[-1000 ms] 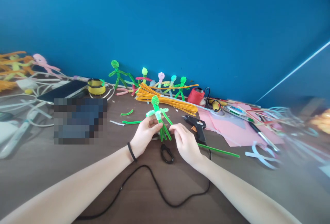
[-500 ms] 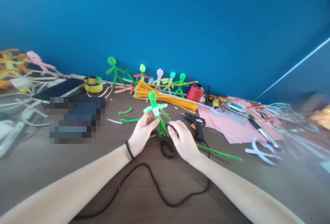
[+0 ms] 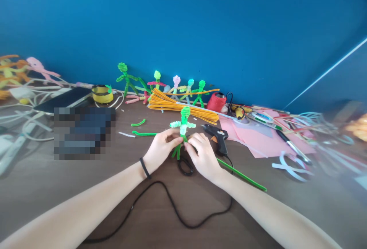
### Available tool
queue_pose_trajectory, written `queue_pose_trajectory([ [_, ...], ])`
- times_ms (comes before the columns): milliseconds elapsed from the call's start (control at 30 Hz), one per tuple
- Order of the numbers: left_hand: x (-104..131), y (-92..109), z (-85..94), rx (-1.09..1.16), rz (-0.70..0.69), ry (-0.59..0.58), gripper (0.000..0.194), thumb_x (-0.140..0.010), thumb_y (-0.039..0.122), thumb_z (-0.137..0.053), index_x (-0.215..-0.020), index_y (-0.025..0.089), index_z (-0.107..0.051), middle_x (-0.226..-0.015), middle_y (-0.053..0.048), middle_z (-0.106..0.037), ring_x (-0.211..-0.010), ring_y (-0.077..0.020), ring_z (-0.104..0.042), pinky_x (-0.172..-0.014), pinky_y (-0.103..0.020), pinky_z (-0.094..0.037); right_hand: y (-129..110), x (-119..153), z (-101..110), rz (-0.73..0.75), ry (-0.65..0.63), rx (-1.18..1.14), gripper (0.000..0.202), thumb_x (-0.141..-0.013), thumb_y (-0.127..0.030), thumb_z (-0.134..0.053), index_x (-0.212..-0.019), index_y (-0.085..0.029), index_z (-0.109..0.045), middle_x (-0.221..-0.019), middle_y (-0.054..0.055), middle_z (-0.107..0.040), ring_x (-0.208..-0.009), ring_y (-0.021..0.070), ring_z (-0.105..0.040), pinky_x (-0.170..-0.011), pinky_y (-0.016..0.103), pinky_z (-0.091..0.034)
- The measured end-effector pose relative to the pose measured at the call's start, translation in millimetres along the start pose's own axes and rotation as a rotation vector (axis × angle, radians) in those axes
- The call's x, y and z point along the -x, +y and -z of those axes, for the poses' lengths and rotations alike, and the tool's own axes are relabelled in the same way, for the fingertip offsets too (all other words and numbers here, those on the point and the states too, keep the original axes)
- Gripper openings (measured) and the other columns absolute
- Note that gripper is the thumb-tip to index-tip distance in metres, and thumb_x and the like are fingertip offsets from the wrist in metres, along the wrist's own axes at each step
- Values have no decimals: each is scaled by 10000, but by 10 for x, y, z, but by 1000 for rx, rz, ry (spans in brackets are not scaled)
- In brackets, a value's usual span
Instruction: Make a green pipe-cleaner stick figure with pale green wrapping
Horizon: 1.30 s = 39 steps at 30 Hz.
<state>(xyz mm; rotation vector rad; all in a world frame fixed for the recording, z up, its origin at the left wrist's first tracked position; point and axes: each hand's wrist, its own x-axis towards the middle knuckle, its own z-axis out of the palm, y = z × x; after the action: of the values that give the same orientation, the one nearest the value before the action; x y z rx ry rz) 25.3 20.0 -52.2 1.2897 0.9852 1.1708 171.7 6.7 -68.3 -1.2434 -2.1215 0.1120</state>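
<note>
Head up between my hands is a green pipe-cleaner figure, with a pale mint chest and short arms. My left hand is closed, pinching its waist between thumb and fingertips. Pressed against the same waist from the other side is my right hand, thumb and index together on a green strand. Loose green leg strands hang below. A long green pipe cleaner sticks out to the right from behind my right hand, which hides its near part. Scissors with black handles lie beneath, partly covered.
A black glue gun lies right of my hands, its cord looping in front. Behind are an orange pipe-cleaner bundle and several finished figures. Pink paper and a marker lie right; a tablet lies left.
The figure has shifted right and slightly down, now upright between both hands. My right fingertips have come in to its waist. The far end of the long pipe cleaner has dropped a little.
</note>
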Motion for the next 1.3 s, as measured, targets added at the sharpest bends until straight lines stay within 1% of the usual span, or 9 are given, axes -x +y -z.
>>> queue_pose_trajectory([
  [167,-19,-27,17,84,20,6,152,-674,218,-572,-788,140,-635,-601,6,-557,-523,-93,-478,-518,-210,-385,7,-24,9,-21,-7,-36,261,-862,-209,-367,-608,-186,-421,-682,16,-502,-695,153,-428,-683,292,-352],
  [367,-48,-99,39,169,67,10,93,-692,188,-526,-739,131,-582,-536,43,-436,-408,-26,-296,-387,-163,-211,10,-28,28,-39,5,-71,266,-871,-223,-350,-613,-188,-406,-679,16,-508,-691,150,-438,-671,281,-350],
  [533,-41,-55,45,177,54,-39,151,-711,283,-556,-716,134,-575,-593,21,-459,-436,-32,-315,-372,-162,-208,24,9,17,-80,14,-124,248,-880,-263,-327,-674,-196,-449,-618,1,-498,-624,137,-473,-610,246,-369],
  [667,-27,-15,38,76,60,-67,180,-699,306,-592,-687,127,-573,-515,36,-440,-404,-32,-316,-351,-157,-224,48,34,2,-117,18,-154,206,-879,-280,-322,-775,-199,-480,-635,-6,-519,-589,123,-504,-571,219,-373],
  [767,-7,5,6,61,89,-89,168,-726,295,-565,-691,131,-562,-469,31,-466,-359,-43,-367,-331,-164,-258,70,30,-12,-139,9,-133,193,-873,-280,-330,-772,-206,-477,-628,-10,-530,-576,126,-519,-560,218,-368],
  [867,10,17,-31,256,195,-133,123,-713,261,-582,-733,142,-557,-531,24,-498,-372,-47,-415,-323,-159,-287,85,12,-19,-164,-39,-105,185,-866,-259,-333,-744,-211,-463,-625,-8,-536,-574,135,-529,-546,221,-363],
  [933,9,15,-37,410,277,-150,115,-675,210,-619,-741,141,-555,-599,19,-505,-402,-31,-417,-307,-130,-250,89,-2,-12,-185,-84,-90,194,-864,-251,-337,-709,-211,-447,-588,-15,-518,-555,135,-520,-532,217,-356],
  [1133,-46,-29,48,549,387,-227,52,-687,144,-597,-723,120,-567,-631,30,-477,-338,37,-194,-283,-108,-105,116,-33,19,-188,-148,-7,219,-870,-252,-348,-675,-204,-434,-552,-19,-490,-533,132,-504,-532,213,-332],
  [1300,-75,-45,91,462,346,-282,70,-715,185,-583,-717,116,-571,-604,32,-468,-321,45,-181,-294,-116,-90,129,-19,-19,-171,-149,159,214,-869,-257,-356,-704,-207,-482,-606,6,-543,-598,153,-536,-511,218,-290],
])
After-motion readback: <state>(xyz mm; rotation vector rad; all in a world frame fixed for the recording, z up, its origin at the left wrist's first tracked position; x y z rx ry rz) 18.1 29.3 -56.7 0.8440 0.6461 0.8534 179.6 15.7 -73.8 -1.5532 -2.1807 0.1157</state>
